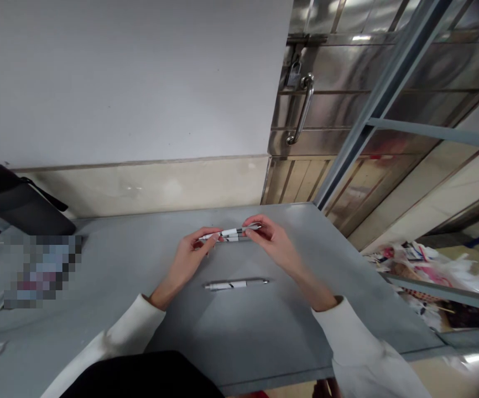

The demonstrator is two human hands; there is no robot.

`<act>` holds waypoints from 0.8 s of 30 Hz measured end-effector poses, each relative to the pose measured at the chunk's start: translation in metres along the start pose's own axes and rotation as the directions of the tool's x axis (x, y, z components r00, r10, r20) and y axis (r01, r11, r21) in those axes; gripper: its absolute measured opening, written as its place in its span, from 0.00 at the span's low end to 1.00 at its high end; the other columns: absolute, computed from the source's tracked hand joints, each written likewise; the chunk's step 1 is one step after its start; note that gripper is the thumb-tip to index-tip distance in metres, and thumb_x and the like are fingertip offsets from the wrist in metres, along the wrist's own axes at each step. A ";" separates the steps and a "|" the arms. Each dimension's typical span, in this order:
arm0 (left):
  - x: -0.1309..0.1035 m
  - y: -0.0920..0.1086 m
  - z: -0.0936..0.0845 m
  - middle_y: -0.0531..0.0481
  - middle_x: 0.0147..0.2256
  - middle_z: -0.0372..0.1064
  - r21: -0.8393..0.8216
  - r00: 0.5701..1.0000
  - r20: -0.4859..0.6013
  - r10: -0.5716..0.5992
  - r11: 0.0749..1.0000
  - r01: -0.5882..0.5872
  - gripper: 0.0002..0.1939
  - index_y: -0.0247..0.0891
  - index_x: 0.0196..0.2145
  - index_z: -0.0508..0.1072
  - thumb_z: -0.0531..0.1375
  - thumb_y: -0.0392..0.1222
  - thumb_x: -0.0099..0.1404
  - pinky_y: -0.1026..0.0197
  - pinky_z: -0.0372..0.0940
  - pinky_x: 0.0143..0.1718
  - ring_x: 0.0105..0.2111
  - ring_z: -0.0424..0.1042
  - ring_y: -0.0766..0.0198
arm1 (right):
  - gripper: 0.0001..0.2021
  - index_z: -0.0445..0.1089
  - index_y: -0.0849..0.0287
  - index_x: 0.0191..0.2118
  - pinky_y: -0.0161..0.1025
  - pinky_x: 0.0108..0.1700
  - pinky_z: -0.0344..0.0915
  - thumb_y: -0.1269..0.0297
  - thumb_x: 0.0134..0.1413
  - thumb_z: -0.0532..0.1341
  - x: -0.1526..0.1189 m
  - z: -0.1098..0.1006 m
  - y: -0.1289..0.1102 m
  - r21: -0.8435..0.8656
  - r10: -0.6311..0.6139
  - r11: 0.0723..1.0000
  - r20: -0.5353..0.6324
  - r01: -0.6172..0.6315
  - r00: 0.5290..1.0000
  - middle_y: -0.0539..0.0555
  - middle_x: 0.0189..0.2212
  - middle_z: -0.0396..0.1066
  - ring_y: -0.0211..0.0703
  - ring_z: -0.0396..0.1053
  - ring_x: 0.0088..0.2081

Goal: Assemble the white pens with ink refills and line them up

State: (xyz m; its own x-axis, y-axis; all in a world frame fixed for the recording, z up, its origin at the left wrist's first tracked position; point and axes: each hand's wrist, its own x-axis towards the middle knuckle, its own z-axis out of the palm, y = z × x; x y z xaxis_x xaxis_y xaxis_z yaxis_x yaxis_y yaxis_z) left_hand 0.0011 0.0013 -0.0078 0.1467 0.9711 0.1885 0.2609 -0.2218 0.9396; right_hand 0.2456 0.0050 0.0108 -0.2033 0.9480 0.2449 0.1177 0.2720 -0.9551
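Observation:
Between my two hands, a white and grey pen (229, 232) is held level above the far part of the grey table. My left hand (193, 250) pinches its white end between thumb and fingers. The grey end is in the closed fingers of my right hand (269, 239). Just below the held pen, part of a similar pen (233, 239) shows, mostly hidden by the first one and my fingers. Nearer to me, another white and grey pen (236, 284) with a dark mark lies crosswise on the table, apart from both hands.
The grey table (140, 331) meets a wall behind it. At the left stand a dark case (24, 202) with a strap and a blurred-out flat object (42, 272). A metal shelf post (359, 143) rises at the right, beside plastic bags and clutter (438, 271).

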 end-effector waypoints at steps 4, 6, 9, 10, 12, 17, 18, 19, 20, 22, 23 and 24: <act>-0.001 0.002 0.001 0.48 0.39 0.82 -0.012 1.000 0.016 0.006 1.000 -0.006 0.19 0.42 0.50 0.83 0.63 0.56 0.70 0.63 0.62 0.30 0.28 0.69 0.63 | 0.11 0.73 0.51 0.44 0.46 0.49 0.71 0.53 0.62 0.67 0.000 0.000 -0.001 0.008 -0.006 1.000 0.026 0.005 1.000 0.51 0.37 0.78 0.48 0.76 0.41; -0.001 0.003 0.001 0.47 0.39 0.82 -0.002 1.000 0.023 0.015 1.000 -0.015 0.20 0.42 0.50 0.83 0.63 0.56 0.70 0.62 0.63 0.30 0.29 0.70 0.63 | 0.11 0.73 0.52 0.44 0.46 0.49 0.71 0.53 0.61 0.67 0.000 0.000 -0.002 0.016 0.000 1.000 0.031 0.000 1.000 0.51 0.37 0.78 0.47 0.77 0.41; -0.002 0.004 0.001 0.47 0.40 0.83 0.023 0.999 0.031 0.029 0.999 -0.030 0.20 0.42 0.51 0.83 0.63 0.56 0.71 0.62 0.64 0.31 0.29 0.71 0.62 | 0.12 0.73 0.52 0.41 0.45 0.48 0.71 0.52 0.59 0.69 0.001 0.001 -0.002 0.024 -0.003 1.000 0.004 0.003 1.000 0.51 0.37 0.76 0.46 0.77 0.40; -0.002 0.004 0.001 0.47 0.41 0.83 0.034 0.999 0.035 0.031 0.999 -0.032 0.19 0.43 0.51 0.83 0.63 0.56 0.71 0.62 0.64 0.31 0.30 0.72 0.61 | 0.12 0.72 0.52 0.40 0.45 0.46 0.72 0.51 0.59 0.68 0.001 0.001 -0.002 0.022 0.001 1.000 -0.008 -0.001 1.000 0.50 0.36 0.76 0.46 0.76 0.38; -0.003 0.004 0.001 0.47 0.43 0.83 0.059 0.998 0.047 0.030 0.998 -0.033 0.19 0.44 0.51 0.84 0.63 0.55 0.70 0.62 0.65 0.32 0.32 0.74 0.60 | 0.13 0.71 0.52 0.39 0.44 0.41 0.71 0.48 0.61 0.66 0.001 0.002 -0.001 0.002 0.028 1.000 -0.024 -0.028 0.999 0.49 0.29 0.73 0.44 0.73 0.31; -0.003 0.003 0.002 0.48 0.47 0.83 0.078 0.998 0.048 0.026 0.996 -0.030 0.18 0.46 0.50 0.84 0.63 0.55 0.70 0.61 0.66 0.33 0.34 0.75 0.59 | 0.15 0.70 0.53 0.43 0.42 0.35 0.66 0.47 0.67 0.57 -0.001 0.004 0.000 -0.016 0.081 0.997 -0.003 -0.081 0.997 0.48 0.24 0.71 0.44 0.68 0.28; -0.003 0.003 0.002 0.48 0.47 0.83 0.076 0.999 0.040 0.028 0.997 -0.031 0.18 0.46 0.50 0.84 0.63 0.55 0.70 0.61 0.66 0.33 0.34 0.75 0.59 | 0.13 0.70 0.53 0.45 0.42 0.36 0.66 0.49 0.66 0.58 -0.001 0.004 -0.001 -0.008 0.064 0.998 0.006 -0.064 0.998 0.49 0.26 0.71 0.44 0.69 0.29; -0.002 0.003 0.002 0.47 0.47 0.83 0.073 0.999 0.034 0.030 0.997 -0.033 0.18 0.45 0.50 0.84 0.63 0.55 0.70 0.61 0.66 0.32 0.33 0.75 0.59 | 0.12 0.70 0.52 0.47 0.42 0.37 0.66 0.51 0.64 0.60 -0.001 0.004 -0.002 -0.002 0.042 0.999 0.014 -0.042 0.999 0.49 0.29 0.72 0.43 0.68 0.30; -0.002 0.003 0.002 0.47 0.46 0.83 0.070 0.999 0.030 0.032 0.997 -0.034 0.18 0.45 0.50 0.84 0.63 0.56 0.70 0.61 0.65 0.32 0.33 0.75 0.59 | 0.12 0.70 0.51 0.48 0.42 0.37 0.66 0.53 0.62 0.61 -0.002 0.004 -0.003 0.001 0.022 1.000 0.021 -0.022 1.000 0.48 0.30 0.71 0.43 0.68 0.30; -0.002 0.003 0.002 0.47 0.46 0.83 0.063 0.999 0.034 0.029 0.998 -0.032 0.19 0.45 0.51 0.84 0.63 0.56 0.70 0.62 0.64 0.30 0.32 0.74 0.60 | 0.13 0.69 0.50 0.48 0.42 0.36 0.65 0.55 0.60 0.63 -0.002 0.004 -0.005 0.006 0.007 1.000 0.035 -0.007 0.999 0.47 0.29 0.69 0.42 0.67 0.29; -0.002 0.004 0.001 0.47 0.45 0.83 0.060 0.999 0.040 0.027 0.998 -0.029 0.19 0.44 0.51 0.84 0.63 0.56 0.70 0.62 0.63 0.29 0.31 0.73 0.60 | 0.12 0.70 0.50 0.48 0.42 0.35 0.65 0.54 0.61 0.63 -0.002 0.004 -0.006 0.010 0.014 1.000 0.046 -0.015 0.999 0.47 0.27 0.68 0.42 0.66 0.28; -0.002 0.004 0.001 0.47 0.44 0.83 0.058 0.999 0.045 0.023 0.998 -0.026 0.19 0.44 0.51 0.84 0.63 0.56 0.70 0.62 0.62 0.29 0.29 0.73 0.61 | 0.12 0.70 0.51 0.47 0.42 0.34 0.63 0.52 0.62 0.62 -0.002 0.003 -0.007 0.016 0.027 0.999 0.059 -0.028 0.998 0.46 0.25 0.67 0.42 0.65 0.27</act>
State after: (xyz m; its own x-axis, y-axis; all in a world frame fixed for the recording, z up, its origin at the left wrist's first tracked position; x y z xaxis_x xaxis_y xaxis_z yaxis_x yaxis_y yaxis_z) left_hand 0.0032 -0.0017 -0.0047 0.1955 0.9607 0.1972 0.3119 -0.2516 0.9162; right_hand 0.2420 0.0003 0.0163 -0.2572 0.9436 0.2086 0.1083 0.2426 -0.9641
